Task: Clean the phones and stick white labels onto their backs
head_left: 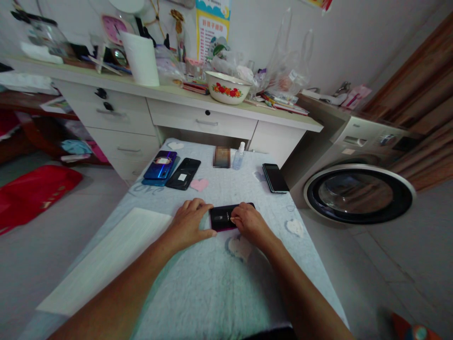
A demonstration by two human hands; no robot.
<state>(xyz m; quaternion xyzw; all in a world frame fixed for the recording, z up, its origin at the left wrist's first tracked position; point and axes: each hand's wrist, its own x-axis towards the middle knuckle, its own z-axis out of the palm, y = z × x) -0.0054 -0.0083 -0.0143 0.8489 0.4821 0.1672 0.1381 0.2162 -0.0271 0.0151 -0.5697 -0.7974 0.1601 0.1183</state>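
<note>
A dark smartphone (221,217) with a purplish edge lies back up on the cloth-covered table. My left hand (189,221) steadies its left end, the thumb at the near edge and the fingers at the far edge. Over the phone's right half, my right hand (247,221) is closed in a pinch. A small pale tip shows at those fingers, too little to name. Beyond the phone stand a clear spray bottle (238,158) and a small blurred-out brown item (222,157).
Blue phones (161,165) and a black phone (184,174) lie back left; another phone (275,178) lies at the right edge. A long pale sheet (109,255) covers the left side. Behind are a drawer desk (226,120) with a flowered bowl (228,89) and a washing machine (357,141).
</note>
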